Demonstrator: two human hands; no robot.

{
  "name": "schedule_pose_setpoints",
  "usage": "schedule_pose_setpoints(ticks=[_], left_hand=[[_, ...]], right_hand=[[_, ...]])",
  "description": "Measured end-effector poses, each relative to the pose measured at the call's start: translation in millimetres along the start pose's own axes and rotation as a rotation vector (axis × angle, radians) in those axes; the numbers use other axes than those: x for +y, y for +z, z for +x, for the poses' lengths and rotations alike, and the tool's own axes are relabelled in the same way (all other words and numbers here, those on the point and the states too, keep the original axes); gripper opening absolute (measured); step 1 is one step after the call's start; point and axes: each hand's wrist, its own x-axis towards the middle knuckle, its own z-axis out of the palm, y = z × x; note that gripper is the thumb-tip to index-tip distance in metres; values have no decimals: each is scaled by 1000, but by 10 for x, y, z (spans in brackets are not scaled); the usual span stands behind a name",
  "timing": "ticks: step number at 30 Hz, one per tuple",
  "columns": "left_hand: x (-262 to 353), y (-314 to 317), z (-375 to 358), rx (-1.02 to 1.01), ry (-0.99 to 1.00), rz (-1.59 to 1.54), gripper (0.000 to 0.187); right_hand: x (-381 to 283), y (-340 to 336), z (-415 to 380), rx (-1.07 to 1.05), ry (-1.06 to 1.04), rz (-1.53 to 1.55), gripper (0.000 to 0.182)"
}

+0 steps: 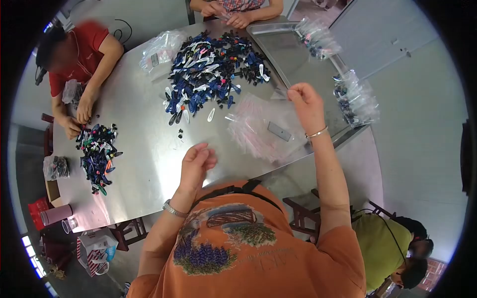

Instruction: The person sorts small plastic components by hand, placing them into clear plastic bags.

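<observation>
My left hand (198, 163) is over the table's near edge with its fingers curled in; whatever they may hold is hidden. My right hand (307, 103) is raised at the right, thumb and fingers pinched at the corner of a clear plastic bag (279, 93). Below it lies a spread stack of clear plastic bags (253, 130) with a grey block (279, 131) on top. Farther off is a big pile of snap hair clips (201, 74), blue, black and white, mixed with small black claw clips. One white hair clip (211, 114) lies apart from the pile.
A metal tray (271, 42) at the right carries filled bags (355, 99) along its edge. Another bag stack (161, 52) lies at the back. A co-worker in red handles a smaller clip pile (97, 154); another person's hands (238, 20) work opposite. A pink cup (56, 214) stands lower left.
</observation>
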Motion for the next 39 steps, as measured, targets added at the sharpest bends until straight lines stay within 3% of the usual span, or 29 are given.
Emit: schedule_pose_setpoints(ticks=[1, 3, 6, 9, 10, 16, 23, 25, 32, 35, 39], left_hand=[[64, 118, -24, 4, 5, -2, 35], [212, 388, -67, -41, 329, 213, 44], [475, 651, -113, -130, 478, 357, 49], [641, 744, -86, -231, 340, 358, 47], [626, 724, -58, -254, 265, 296, 37], [590, 608, -106, -98, 243, 353, 13], [570, 542, -107, -45, 272, 385, 12], [537, 510, -87, -25, 347, 425, 13], [507, 439, -48, 16, 372, 562, 12], [492, 423, -54, 19, 361, 552, 11], [499, 379, -55, 47, 446, 627, 19]], right_hand=[[-58, 33, -1, -6, 16, 126, 8], [-242, 123, -46, -65, 39, 176, 7], [-427, 319, -160, -184, 49, 295, 6], [-611, 525, -291, -278, 9, 350, 6], [-660, 576, -324, -302, -12, 329, 6], [-824, 677, -394, -308, -94, 243, 18], [-795, 702, -401, -377, -166, 135, 29], [-869, 706, -428, -417, -37, 179, 26], [-726, 772, -477, -485, -60, 229, 16], [-738, 761, -480, -568, -205, 98, 12], [-711, 804, -516, -471, -281, 22, 12]])
